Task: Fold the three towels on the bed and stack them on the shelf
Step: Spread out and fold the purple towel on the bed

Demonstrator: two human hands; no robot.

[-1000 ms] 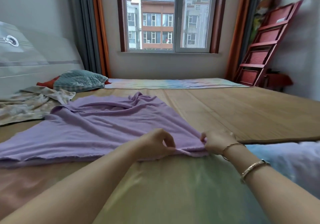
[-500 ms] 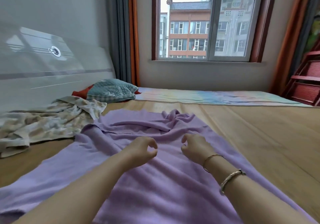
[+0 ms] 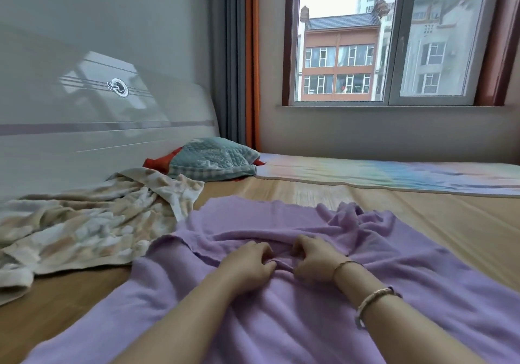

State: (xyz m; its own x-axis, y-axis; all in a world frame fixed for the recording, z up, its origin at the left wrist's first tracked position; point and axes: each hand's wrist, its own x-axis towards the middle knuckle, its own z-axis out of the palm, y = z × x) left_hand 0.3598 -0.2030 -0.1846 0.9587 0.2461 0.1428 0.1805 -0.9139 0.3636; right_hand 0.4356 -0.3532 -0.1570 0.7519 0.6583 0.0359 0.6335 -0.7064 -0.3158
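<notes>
Purple towel [image 3: 309, 321]: spread on the bed [image 3: 450, 223], rumpled at its far end.
Left hand [image 3: 247, 262]: fingers curled, pinching a towel fold.
Right hand [image 3: 315, 259]: pinching the same fold, just beside.
Headboard emblem [image 3: 117, 87]: round, lettering unreadable.
Teal pillow [image 3: 213, 161]: stitched writing, illegible.
Patterned towel [image 3: 84, 223]: crumpled, left.

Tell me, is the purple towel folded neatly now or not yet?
Not yet. The purple towel lies spread over the bed, bunched into wrinkles where the left hand and right hand grip it.

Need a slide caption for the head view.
Both hands, left hand and right hand, pinch the purple towel spread on the bed.
</notes>
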